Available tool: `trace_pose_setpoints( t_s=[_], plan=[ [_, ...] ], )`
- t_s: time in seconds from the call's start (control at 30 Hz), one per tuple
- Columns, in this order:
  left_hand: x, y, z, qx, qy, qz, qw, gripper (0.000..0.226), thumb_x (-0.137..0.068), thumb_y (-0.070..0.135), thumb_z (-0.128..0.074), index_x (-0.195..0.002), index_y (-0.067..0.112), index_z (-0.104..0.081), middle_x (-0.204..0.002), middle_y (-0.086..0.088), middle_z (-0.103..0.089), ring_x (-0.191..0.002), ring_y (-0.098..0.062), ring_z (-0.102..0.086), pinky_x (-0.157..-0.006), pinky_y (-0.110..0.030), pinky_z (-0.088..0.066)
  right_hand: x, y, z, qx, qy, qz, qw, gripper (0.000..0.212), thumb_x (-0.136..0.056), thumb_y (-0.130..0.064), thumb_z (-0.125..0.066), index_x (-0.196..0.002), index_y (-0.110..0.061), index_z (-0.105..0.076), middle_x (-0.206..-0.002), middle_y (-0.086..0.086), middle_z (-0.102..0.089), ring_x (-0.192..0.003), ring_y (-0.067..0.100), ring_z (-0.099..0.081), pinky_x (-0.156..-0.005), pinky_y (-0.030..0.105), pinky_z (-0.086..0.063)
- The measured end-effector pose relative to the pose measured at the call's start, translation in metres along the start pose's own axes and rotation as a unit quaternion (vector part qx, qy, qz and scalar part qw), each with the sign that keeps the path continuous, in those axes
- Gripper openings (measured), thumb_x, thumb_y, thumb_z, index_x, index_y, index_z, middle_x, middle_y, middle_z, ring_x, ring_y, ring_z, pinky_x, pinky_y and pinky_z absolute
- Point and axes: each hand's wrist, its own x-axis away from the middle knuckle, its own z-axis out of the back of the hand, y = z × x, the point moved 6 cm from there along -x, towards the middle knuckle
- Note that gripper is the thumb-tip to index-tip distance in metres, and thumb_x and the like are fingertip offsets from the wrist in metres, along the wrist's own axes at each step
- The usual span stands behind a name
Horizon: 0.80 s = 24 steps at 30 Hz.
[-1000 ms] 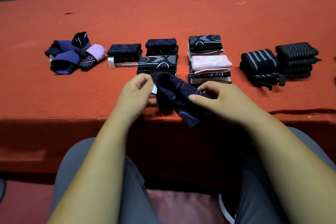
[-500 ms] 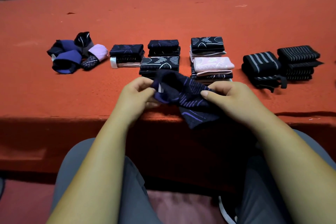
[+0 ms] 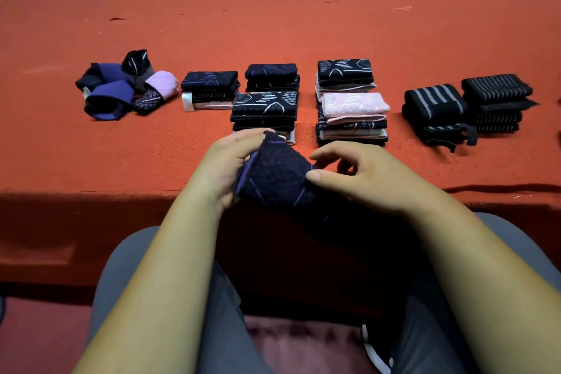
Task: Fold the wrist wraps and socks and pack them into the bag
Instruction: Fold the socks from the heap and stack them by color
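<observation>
Item: dark sock (image 3: 274, 174) with purple lines, held just above the near edge of the red ledge (image 3: 303, 24); left hand (image 3: 226, 164) grips its left end, fingers curled round it; right hand (image 3: 361, 173) pinches its right corner. Apparently done: folded sock stacks (image 3: 352, 112) and wrist-wrap stacks (image 3: 434, 106) just behind. Outstanding: this fold, the loose bundled pile (image 3: 121, 88) at far left, all packing; no bag plainly visible; nothing seems to obstruct the hands.

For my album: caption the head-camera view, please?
Left hand and right hand hold a dark sock over red carpet, before stacked socks and wrist wraps.
</observation>
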Motion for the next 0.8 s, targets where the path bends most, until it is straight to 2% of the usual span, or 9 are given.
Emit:
trace_pose_setpoints(
  t_s=[0.1,0.23,0.33,0.4,0.5,0.6,0.7,0.73,0.8],
  plan=[
    [0.006,0.007,-0.012,-0.006,-0.042,-0.003,0.999,0.016,-0.095,0.008,-0.071,-0.109,0.008,-0.077,-0.098,-0.015,-0.079,-0.082,-0.022,-0.076,-0.069,-0.029,-0.061,-0.006,-0.003,-0.012,-0.051,-0.029,0.0,0.998,0.025,-0.096,-0.054,-0.072,-0.114,-0.038,-0.075,-0.108,-0.018,-0.076,-0.088,0.014,-0.072,-0.08,0.032,-0.056],
    [0.009,0.008,-0.024,0.017,-0.083,0.016,0.996,0.024,-0.09,0.015,-0.072,-0.112,0.011,-0.077,-0.103,-0.014,-0.079,-0.088,-0.023,-0.075,-0.078,-0.031,-0.063,-0.011,-0.007,-0.019,-0.1,-0.024,0.018,0.995,0.012,-0.098,-0.031,-0.077,-0.106,-0.022,-0.075,-0.098,-0.013,-0.076,-0.088,0.003,-0.067,-0.083,0.032,-0.053],
    [0.006,0.006,-0.027,0.045,-0.081,0.013,0.996,0.024,-0.1,0.017,-0.063,-0.119,0.007,-0.075,-0.116,-0.015,-0.078,-0.103,-0.024,-0.076,-0.094,-0.035,-0.061,-0.015,-0.001,-0.02,-0.138,0.006,0.018,0.99,0.027,-0.094,-0.033,-0.077,-0.102,-0.009,-0.07,-0.097,0.009,-0.075,-0.087,0.009,-0.062,-0.081,0.048,-0.054],
    [0.005,0.002,-0.024,0.049,-0.067,0.031,0.996,0.032,-0.105,0.031,-0.057,-0.12,0.008,-0.074,-0.12,-0.014,-0.078,-0.106,-0.024,-0.075,-0.1,-0.039,-0.058,-0.014,0.002,-0.018,-0.175,0.028,0.016,0.984,0.029,-0.095,-0.032,-0.077,-0.107,-0.006,-0.07,-0.107,0.018,-0.074,-0.092,0.013,-0.063,-0.087,0.05,-0.055],
    [0.006,-0.003,-0.02,0.042,-0.063,0.052,0.996,0.057,-0.102,0.059,-0.053,-0.122,0.01,-0.071,-0.119,-0.012,-0.076,-0.103,-0.025,-0.073,-0.094,-0.039,-0.058,-0.009,0.002,-0.011,-0.226,0.072,0.017,0.971,0.016,-0.099,-0.021,-0.076,-0.107,-0.008,-0.071,-0.106,0.014,-0.076,-0.093,0.011,-0.064,-0.086,0.04,-0.051],
    [0.009,0.004,-0.016,0.004,-0.01,-0.008,1.0,0.068,-0.087,0.073,-0.064,-0.115,0.011,-0.064,-0.107,-0.008,-0.073,-0.092,-0.022,-0.071,-0.078,-0.035,-0.056,-0.003,0.001,0.0,-0.236,0.14,0.018,0.961,0.014,-0.097,-0.025,-0.076,-0.105,-0.014,-0.073,-0.1,0.0,-0.076,-0.091,0.01,-0.065,-0.086,0.04,-0.053],
    [0.022,0.02,-0.014,-0.146,0.06,-0.148,0.976,0.062,-0.077,0.073,-0.07,-0.097,0.016,-0.059,-0.086,-0.005,-0.061,-0.079,-0.02,-0.057,-0.072,-0.04,-0.048,0.004,-0.007,0.01,-0.232,0.199,0.03,0.952,0.012,-0.098,-0.021,-0.075,-0.11,-0.021,-0.074,-0.104,-0.006,-0.077,-0.096,0.01,-0.068,-0.092,0.043,-0.056],
    [0.028,0.023,-0.019,-0.183,0.049,-0.18,0.965,0.059,-0.079,0.07,-0.07,-0.092,0.014,-0.059,-0.082,-0.009,-0.059,-0.077,-0.02,-0.055,-0.072,-0.042,-0.048,0.007,-0.011,0.011,-0.232,0.21,0.039,0.949,0.012,-0.099,-0.021,-0.074,-0.111,-0.021,-0.074,-0.105,-0.006,-0.077,-0.098,0.012,-0.07,-0.093,0.045,-0.057],
    [0.039,0.023,-0.033,-0.216,0.015,-0.188,0.958,0.058,-0.084,0.065,-0.072,-0.092,0.008,-0.063,-0.086,-0.018,-0.066,-0.078,-0.022,-0.061,-0.074,-0.047,-0.053,0.009,-0.018,0.011,-0.219,0.219,0.055,0.949,0.013,-0.098,-0.02,-0.075,-0.112,-0.021,-0.074,-0.107,-0.004,-0.077,-0.101,0.021,-0.072,-0.094,0.052,-0.057]
  ],
)
